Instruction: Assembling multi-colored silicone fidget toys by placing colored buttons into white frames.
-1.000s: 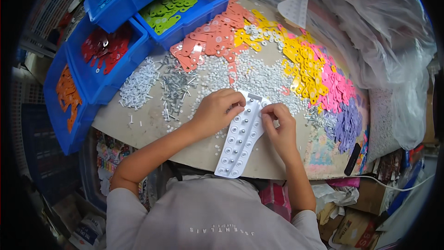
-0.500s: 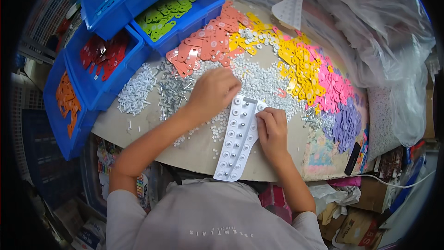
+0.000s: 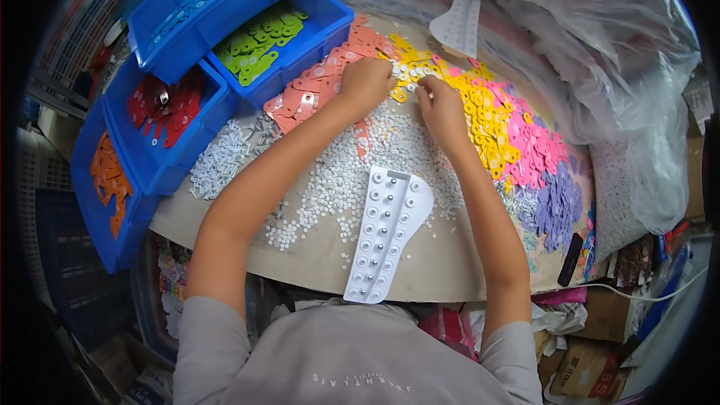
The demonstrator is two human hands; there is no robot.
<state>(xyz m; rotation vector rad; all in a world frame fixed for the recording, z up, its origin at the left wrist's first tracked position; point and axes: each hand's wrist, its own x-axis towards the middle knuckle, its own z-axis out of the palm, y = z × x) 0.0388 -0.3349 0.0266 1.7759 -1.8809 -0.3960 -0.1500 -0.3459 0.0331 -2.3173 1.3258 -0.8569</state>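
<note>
White moulded tray (image 3: 418, 206) is laid on the surface (image 3: 457, 274), narrow end at the near edge, between the forearms and well apart from both hands. Silver pins (image 3: 387, 214) are seated in a row down its middle, with circular seats (image 3: 361, 262) along both sides. Both grips are positioned beyond its wide end, toward the far edge. Left hand (image 3: 367, 84) is placed where coral pieces (image 3: 304, 97) meet white rings (image 3: 409, 71); fingers are curled, tips hidden, so anything gripped cannot be told. Right hand (image 3: 442, 109) is placed by the rings and yellow pieces (image 3: 487, 131); thumb and fingertips are nearly closed, whether on something cannot be told. Loose white washers (image 3: 375, 142) are spread between tray and hands. Blue bins (image 3: 176, 150) are set along the left edge.
</note>
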